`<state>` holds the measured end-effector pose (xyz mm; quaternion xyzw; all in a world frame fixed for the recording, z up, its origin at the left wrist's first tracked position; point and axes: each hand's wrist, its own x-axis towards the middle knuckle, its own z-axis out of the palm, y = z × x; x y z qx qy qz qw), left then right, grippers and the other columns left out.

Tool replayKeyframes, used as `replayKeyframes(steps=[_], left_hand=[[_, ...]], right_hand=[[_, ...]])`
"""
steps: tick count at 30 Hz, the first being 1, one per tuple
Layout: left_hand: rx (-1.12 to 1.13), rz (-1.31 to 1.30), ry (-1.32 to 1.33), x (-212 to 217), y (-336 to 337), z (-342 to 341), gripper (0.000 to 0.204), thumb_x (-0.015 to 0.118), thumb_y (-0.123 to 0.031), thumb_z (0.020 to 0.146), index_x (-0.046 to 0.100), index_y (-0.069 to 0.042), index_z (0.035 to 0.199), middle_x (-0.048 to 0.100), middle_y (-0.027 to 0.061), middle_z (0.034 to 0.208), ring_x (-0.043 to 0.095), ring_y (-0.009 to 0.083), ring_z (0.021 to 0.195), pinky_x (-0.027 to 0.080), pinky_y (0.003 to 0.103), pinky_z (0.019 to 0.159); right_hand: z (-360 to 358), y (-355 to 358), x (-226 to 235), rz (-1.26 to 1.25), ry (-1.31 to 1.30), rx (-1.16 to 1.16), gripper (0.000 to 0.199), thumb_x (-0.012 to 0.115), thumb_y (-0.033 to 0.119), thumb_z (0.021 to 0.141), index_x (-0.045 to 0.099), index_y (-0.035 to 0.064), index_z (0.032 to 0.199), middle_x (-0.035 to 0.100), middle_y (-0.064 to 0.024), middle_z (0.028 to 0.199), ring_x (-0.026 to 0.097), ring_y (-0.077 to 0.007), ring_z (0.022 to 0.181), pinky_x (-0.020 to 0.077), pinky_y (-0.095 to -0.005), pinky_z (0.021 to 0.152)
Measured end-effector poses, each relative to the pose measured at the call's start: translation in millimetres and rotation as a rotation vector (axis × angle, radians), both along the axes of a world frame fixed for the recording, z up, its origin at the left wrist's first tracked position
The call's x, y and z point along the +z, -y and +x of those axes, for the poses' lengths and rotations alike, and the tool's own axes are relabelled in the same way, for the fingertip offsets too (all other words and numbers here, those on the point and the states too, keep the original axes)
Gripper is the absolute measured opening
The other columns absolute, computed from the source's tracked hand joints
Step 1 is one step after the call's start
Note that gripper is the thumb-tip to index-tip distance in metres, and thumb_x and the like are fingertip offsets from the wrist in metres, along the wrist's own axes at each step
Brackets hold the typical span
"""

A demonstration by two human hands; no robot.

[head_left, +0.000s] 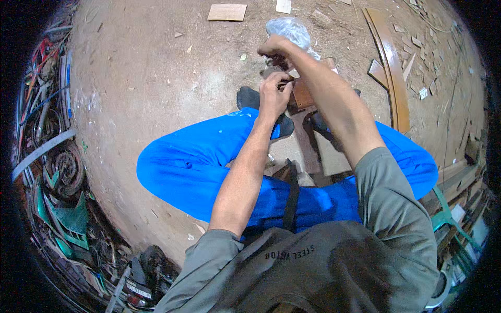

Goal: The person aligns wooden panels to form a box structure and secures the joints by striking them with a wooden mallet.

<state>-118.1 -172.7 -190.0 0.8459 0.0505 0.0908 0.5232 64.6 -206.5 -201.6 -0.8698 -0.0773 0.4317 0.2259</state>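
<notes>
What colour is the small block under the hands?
Reddish-brown wooden block, seen best in the head view.

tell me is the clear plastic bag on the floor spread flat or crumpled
Crumpled: the clear plastic bag sits bunched and puffed on the dirt floor beyond the right hand.

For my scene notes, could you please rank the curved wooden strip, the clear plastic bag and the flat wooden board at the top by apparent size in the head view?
1. Curved wooden strip.
2. Clear plastic bag, partly hidden behind the right hand.
3. Flat wooden board; it looks close to the bag, so that order is unsure.
</notes>
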Motion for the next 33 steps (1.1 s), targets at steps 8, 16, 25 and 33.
replayKeyframes(steps=[8,16,25,33], left_hand=[[0.002,-0.130,-0.095,9.8,-6.7,0.4,0.016,0.075,-0.012,0.081,0.070,-0.004,0.094,0.070,0.0119,0.094,0.070,0.0241,0.089,0.054,0.035,0.078],[-0.034,-0.114,-0.102,5.1,-18.3,-2.8,0.018,0.070,-0.018,0.086,0.071,-0.006,0.100,0.072,0.0163,0.093,0.069,0.0327,0.090,0.054,0.041,0.079],[0.003,0.067,0.084,-44.6,-4.6,6.4,0.031,0.071,-0.036,0.083,0.072,-0.012,0.102,0.071,0.0139,0.100,0.068,0.0320,0.092,0.052,0.041,0.084],[0.029,-0.138,0.024,-25.2,-3.8,-4.3,0.027,0.073,-0.024,0.082,0.071,-0.006,0.102,0.070,0.0205,0.096,0.069,0.0351,0.093,0.054,0.042,0.081]], right_hand=[[21.2,108.4,-29.0,0.040,0.243,0.144,0.038,0.067,0.035,0.084,0.069,-0.0028,0.078,0.064,-0.0108,0.067,0.057,-0.0172,0.054,0.0502,-0.0351,0.055],[-38.3,192.4,4.7,0.493,0.170,-0.630,0.039,0.064,0.027,0.095,0.057,0.0012,0.124,0.066,-0.0062,0.092,0.058,-0.0108,0.071,0.0460,-0.0264,0.061],[-138.9,257.0,99.6,0.969,-0.067,-0.861,0.056,0.056,0.019,0.100,0.035,0.0054,0.150,0.053,-0.0151,0.140,0.049,-0.0250,0.129,0.0373,-0.0445,0.106],[-205.2,268.3,51.1,0.970,-0.274,-1.122,0.007,0.056,-0.001,0.083,0.050,0.0028,0.083,0.057,-0.0133,0.094,0.057,-0.0240,0.084,0.0500,-0.0327,0.072]])
